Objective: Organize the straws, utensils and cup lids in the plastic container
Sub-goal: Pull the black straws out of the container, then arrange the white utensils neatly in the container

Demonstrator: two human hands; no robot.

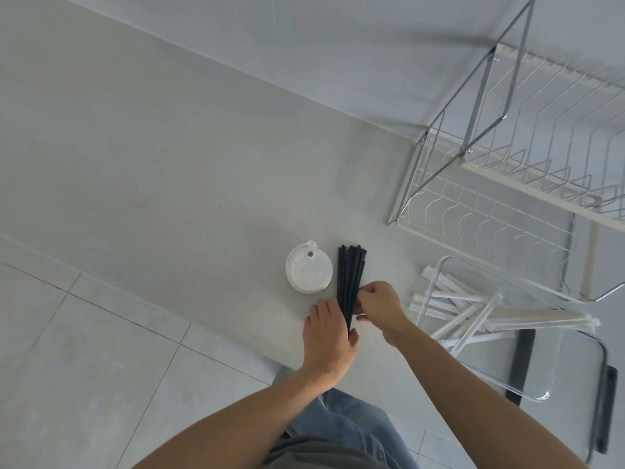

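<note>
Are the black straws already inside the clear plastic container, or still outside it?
Outside. The black straws lie bundled on the counter beside the cup lids, between both hands; the clear plastic container sits apart to the right.

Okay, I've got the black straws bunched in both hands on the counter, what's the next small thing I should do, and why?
Probably lift the bundle of thin black straws and carry it right to the clear plastic container. Both the left hand and right hand already grip its near end, the far ends look evened up, and the container holds only paper-wrapped white straws. The stack of white round cup lids can follow.
</note>
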